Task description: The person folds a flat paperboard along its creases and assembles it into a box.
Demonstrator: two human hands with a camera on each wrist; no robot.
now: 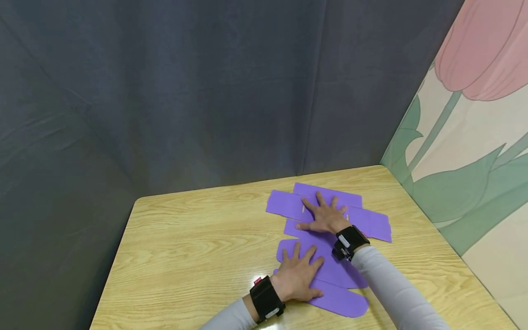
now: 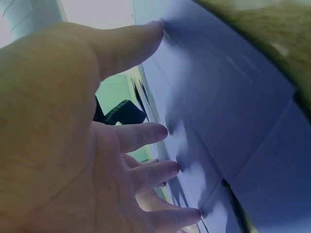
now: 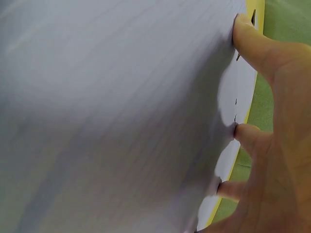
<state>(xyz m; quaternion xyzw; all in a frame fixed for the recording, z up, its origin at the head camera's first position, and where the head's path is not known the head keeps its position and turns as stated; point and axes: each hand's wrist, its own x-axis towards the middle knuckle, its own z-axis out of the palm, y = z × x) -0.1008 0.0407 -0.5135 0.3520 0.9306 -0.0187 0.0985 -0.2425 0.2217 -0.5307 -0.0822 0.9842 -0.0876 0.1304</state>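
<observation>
A flat purple box blank (image 1: pixel 336 268) with flaps and slots lies unfolded on the table, running from the near side toward the back edge. My left hand (image 1: pixel 298 277) rests on its near part with fingers spread. In the left wrist view, the thumb and fingertips of that hand (image 2: pixel 73 121) touch the blank's surface (image 2: pixel 233 97). Farther back, my right hand (image 1: pixel 326 217) presses on the blank's slotted far section, fingers spread. The right wrist view shows this hand (image 3: pixel 286 131) with its fingertips on the sheet (image 3: pixel 121 97).
The wooden table (image 1: pixel 185 247) extends to the left of the blank. A dark curtain (image 1: pixel 227 91) hangs behind the table's back edge. On the right is a wall with a tulip pattern (image 1: pixel 474 160). Both wrists wear black straps (image 1: pixel 267 299).
</observation>
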